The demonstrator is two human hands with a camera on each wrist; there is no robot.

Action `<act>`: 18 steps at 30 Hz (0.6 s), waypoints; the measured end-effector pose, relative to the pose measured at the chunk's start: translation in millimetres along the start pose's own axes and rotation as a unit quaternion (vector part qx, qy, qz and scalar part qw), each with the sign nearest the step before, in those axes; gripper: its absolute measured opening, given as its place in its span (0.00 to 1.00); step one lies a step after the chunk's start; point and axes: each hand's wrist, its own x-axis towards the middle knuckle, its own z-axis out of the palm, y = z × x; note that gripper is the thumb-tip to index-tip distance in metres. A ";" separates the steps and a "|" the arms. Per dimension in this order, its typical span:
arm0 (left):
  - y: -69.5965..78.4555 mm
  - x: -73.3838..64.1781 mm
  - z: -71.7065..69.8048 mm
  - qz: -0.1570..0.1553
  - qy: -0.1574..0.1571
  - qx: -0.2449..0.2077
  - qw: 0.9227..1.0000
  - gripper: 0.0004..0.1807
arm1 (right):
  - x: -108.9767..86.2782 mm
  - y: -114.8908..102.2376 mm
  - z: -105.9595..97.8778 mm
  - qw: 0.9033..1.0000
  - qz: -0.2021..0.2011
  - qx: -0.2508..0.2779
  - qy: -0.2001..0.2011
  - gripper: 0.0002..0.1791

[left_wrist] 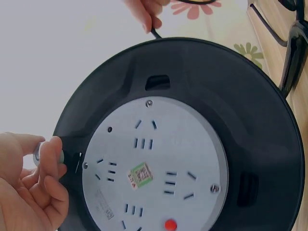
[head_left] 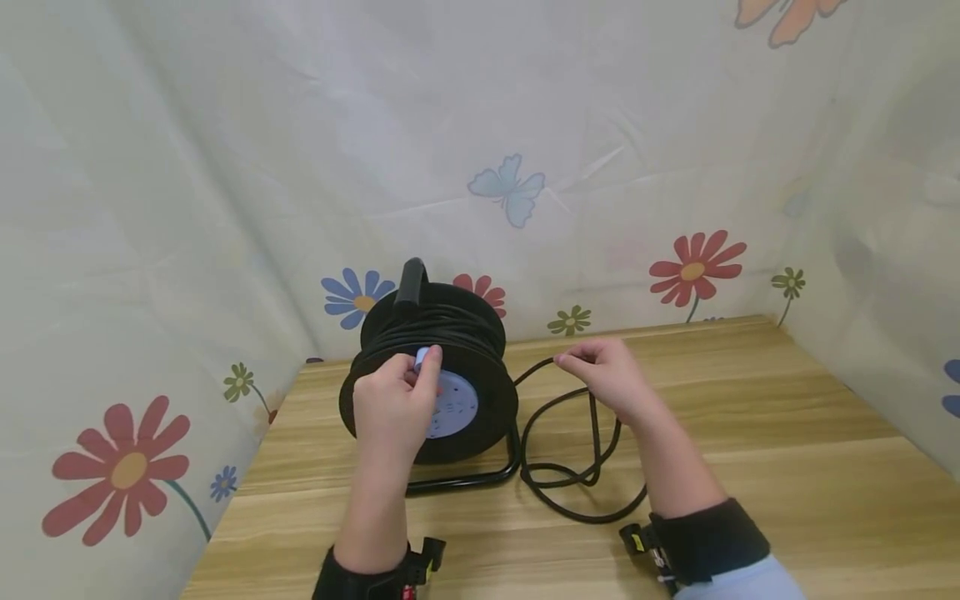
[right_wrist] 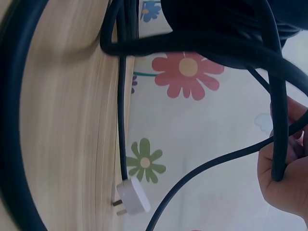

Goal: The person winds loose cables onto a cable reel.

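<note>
The work at the cable reel [head_left: 491, 400] seems to me well advanced, but it is not complete. The reel stands on its black tubular frame [head_left: 465, 482], on the left part of the wooden table [head_left: 750, 417], with its socket panel [head_left: 456, 404] toward the person. On the drum, many turns of cable [head_left: 431, 329] lie side by side, so I judge that the larger part of the cable is wound. What is off the drum is one loose length [head_left: 581, 520], which makes some open loops to the right of the reel, below the right hand [head_left: 607, 375]. In the right wrist view this length seems to finish in a white plug [right_wrist: 134, 196], near the table surface; whether the plug rests there or hangs, I cannot tell. The left hand [head_left: 393, 408] has its thumb and fingers closed around the pale blue crank knob [head_left: 422, 358], near the upper edge of the front disc. The right hand pinches the cable between thumb and fingertips, at the point where it goes up from the drum. From one moment I cannot say if the cable goes in or comes out; if it is being wound in, then these loops and the plug end are what is left.
</note>
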 end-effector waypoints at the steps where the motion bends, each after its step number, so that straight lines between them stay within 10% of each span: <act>1: 0.6 0.0 1.1 -0.001 -0.003 -0.001 1.000 0.22 | 0.6 -1.0 2.3 1.000 -0.001 0.003 -0.001 0.10; 18: 14.0 -10.4 27.9 0.036 -0.041 0.007 0.998 0.25 | 6.0 -12.0 37.8 0.999 0.016 -0.012 -0.034 0.10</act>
